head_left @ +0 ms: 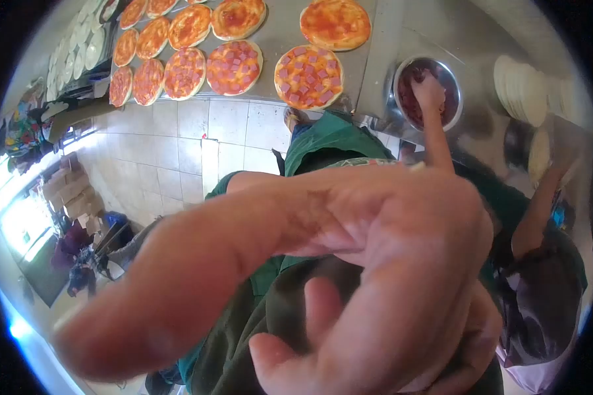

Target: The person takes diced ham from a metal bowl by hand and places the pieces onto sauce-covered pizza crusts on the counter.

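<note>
My left hand [402,237] fills the middle of the head view, very close to the lens. One finger reaches toward the lower left while the others curl loosely apart; nothing shows in them. Farther off, my right hand [429,91] is inside a round metal bowl [459,108]. Its fingertips are sunk among dark red topping pieces [412,108], so their grip is hidden. To the left of the bowl lies a pizza base with sauce and diced pink topping [309,77]. Behind that is a base covered with sauce only [336,24].
More sauced bases [237,18] and topped ones [234,68] stand in rows on the metal table [277,39]. Stacked pale bases [520,89] are at the right, near another person's arm [534,217]. Cardboard boxes [72,191] sit on the tiled floor [158,141] at left.
</note>
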Available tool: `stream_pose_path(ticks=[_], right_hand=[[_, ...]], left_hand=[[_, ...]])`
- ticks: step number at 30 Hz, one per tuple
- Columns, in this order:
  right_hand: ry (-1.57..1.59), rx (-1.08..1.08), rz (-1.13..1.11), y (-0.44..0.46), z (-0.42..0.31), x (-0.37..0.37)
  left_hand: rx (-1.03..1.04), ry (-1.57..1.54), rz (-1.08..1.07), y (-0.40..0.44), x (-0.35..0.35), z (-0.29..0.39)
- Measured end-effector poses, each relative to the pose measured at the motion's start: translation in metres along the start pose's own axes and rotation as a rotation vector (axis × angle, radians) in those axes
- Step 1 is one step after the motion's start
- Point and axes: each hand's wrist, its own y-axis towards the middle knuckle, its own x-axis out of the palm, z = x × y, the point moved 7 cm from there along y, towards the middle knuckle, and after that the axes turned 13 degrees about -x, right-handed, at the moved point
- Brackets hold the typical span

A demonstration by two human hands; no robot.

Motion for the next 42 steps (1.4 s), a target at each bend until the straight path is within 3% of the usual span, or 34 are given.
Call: stream_pose_path(ticks=[6, 12, 15, 21, 27, 36, 42], right_hand=[[-0.041, -0.074, 0.026, 0.001, -0.001, -0.004], [0.478, -0.102, 0.069, 0.019, 0.045, 0.027], [0.218, -0.172, 0.115, 0.011, 0.041, 0.02], [0.169, -0.188, 0.256, 0.002, 0.035, 0.013], [-0.037, -0.135, 0.213, -0.003, 0.024, 0.018], [-0.009, 0.08, 0.182, 0.001, 0.045, 0.024], [0.16, 0.15, 0.467, -0.019, 0.041, -0.015]], left_hand=[[-0.001, 0.017, -0.003, 0.004, 0.005, -0.007], [0.01, 0.002, -0.011, 0.004, 0.009, -0.012], [0.009, -0.009, -0.007, 0.002, 0.012, -0.011], [0.002, -0.038, -0.009, -0.01, 0.016, -0.002], [0.022, -0.066, -0.014, -0.031, 0.02, 0.02], [0.042, -0.088, -0.074, -0.055, 0.029, 0.051], [0.059, -0.103, -0.122, -0.062, 0.024, 0.069]])
